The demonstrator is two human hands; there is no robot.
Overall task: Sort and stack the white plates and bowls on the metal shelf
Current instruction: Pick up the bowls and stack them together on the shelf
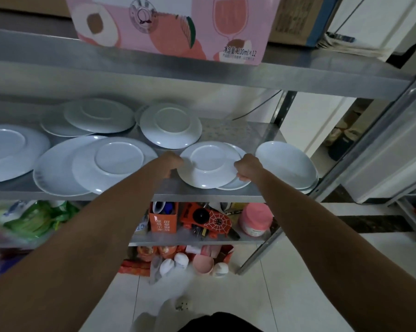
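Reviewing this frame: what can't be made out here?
All in the head view:
1. Fingertips of the left hand and right hand: hidden behind the knuckles at the small plate rim.
2. Plate underneath: mostly covered by the small plate.
3. Big plate: cut off by the left edge.
4. Green bags, lower shelf: blurred.

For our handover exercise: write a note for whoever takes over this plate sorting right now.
Left hand and right hand each grip an edge of the upturned small plate, which lies on a second plate at the shelf front.
Done: a short stack at the right end.
Left: the overlapping plates to the left and behind are unsorted.
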